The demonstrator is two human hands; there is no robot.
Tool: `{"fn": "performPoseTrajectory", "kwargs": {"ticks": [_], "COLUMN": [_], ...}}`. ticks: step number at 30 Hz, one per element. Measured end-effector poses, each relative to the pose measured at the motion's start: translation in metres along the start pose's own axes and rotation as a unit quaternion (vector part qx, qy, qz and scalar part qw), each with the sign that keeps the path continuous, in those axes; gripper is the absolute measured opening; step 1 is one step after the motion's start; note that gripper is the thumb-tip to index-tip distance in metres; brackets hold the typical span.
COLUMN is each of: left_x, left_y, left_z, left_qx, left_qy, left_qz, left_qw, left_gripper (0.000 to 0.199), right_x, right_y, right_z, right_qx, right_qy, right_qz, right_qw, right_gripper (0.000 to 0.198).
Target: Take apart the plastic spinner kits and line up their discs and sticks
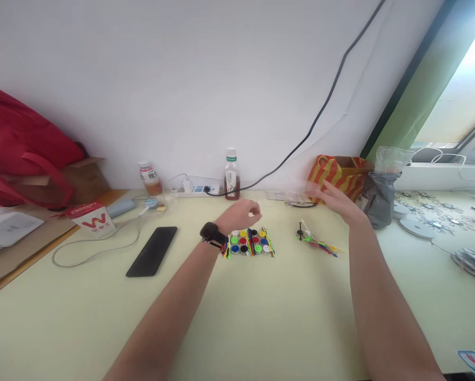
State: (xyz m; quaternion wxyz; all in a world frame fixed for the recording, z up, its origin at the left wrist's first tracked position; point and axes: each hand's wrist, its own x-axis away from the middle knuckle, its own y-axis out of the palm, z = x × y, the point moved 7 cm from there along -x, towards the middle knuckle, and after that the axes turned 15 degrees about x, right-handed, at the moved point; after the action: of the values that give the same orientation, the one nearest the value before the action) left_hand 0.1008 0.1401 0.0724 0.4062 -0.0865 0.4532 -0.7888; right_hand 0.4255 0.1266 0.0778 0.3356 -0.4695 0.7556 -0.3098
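Note:
My left hand (241, 213), with a black watch (209, 232) on its wrist, hovers just behind a block of round coloured pieces (251, 242). Its fingers curl in to the thumb; whatever they may hold is hidden. The pieces stand in rows, in white, yellow, green, red, blue and black, with thin coloured strips along the sides and middle. Raised at the right is my right hand (340, 201), fingers stretched out and slightly blurred, nothing visible in it. Left of that forearm lies a small loose heap of coloured plastic sticks (320, 245), with a black spindle-like part (300, 232) at its end.
A black phone (152, 251) lies left of my left arm. Along the wall stand two drink bottles (232, 177), a power strip (198, 189) and a striped bag (340, 172). Glasses (301, 204) lie before that bag. A red-and-white box (92, 219) is at left.

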Motion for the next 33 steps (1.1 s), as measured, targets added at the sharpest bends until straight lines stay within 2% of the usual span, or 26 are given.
{"fn": "performPoseTrajectory", "kwargs": {"ticks": [3,8,10,12,15,17,19,23,28,33], "left_x": [0.007,0.027,0.035,0.041,0.049,0.053,0.056,0.06,0.063,0.062], "left_y": [-0.029,-0.056,-0.06,-0.062,-0.061,-0.059,-0.056,-0.052,-0.049,-0.051], "left_z": [-0.028,-0.071,-0.084,-0.094,-0.104,-0.107,-0.109,-0.111,-0.112,-0.111], "left_qx": [0.0,-0.002,-0.004,-0.005,-0.008,-0.008,-0.005,0.009,0.023,0.016], "left_qy": [-0.049,-0.136,-0.169,-0.196,-0.233,-0.257,-0.277,-0.297,-0.305,-0.3], "left_qz": [-0.003,-0.05,-0.071,-0.093,-0.128,-0.151,-0.167,-0.184,-0.2,-0.198], "left_qw": [0.999,0.989,0.983,0.976,0.964,0.954,0.946,0.937,0.931,0.933], "left_gripper": [0.026,0.025,0.028,0.031,0.038,0.042,0.045,0.045,0.042,0.043], "right_x": [0.001,0.027,0.041,0.056,0.079,0.088,0.091,0.085,0.081,0.077], "right_y": [0.017,0.047,0.059,0.076,0.101,0.113,0.119,0.122,0.127,0.138], "right_z": [-0.027,-0.087,-0.102,-0.11,-0.116,-0.118,-0.121,-0.126,-0.141,-0.14], "right_qx": [0.145,0.172,0.199,0.209,0.182,0.162,0.162,0.188,0.176,0.179], "right_qy": [-0.058,-0.185,-0.197,-0.19,-0.168,-0.161,-0.165,-0.196,-0.291,-0.287], "right_qz": [-0.059,-0.216,-0.266,-0.337,-0.447,-0.483,-0.483,-0.439,-0.383,-0.36], "right_qw": [0.986,0.943,0.922,0.898,0.859,0.845,0.844,0.857,0.858,0.869], "right_gripper": [0.048,0.024,0.019,0.023,0.03,0.031,0.03,0.028,0.027,0.01]}}
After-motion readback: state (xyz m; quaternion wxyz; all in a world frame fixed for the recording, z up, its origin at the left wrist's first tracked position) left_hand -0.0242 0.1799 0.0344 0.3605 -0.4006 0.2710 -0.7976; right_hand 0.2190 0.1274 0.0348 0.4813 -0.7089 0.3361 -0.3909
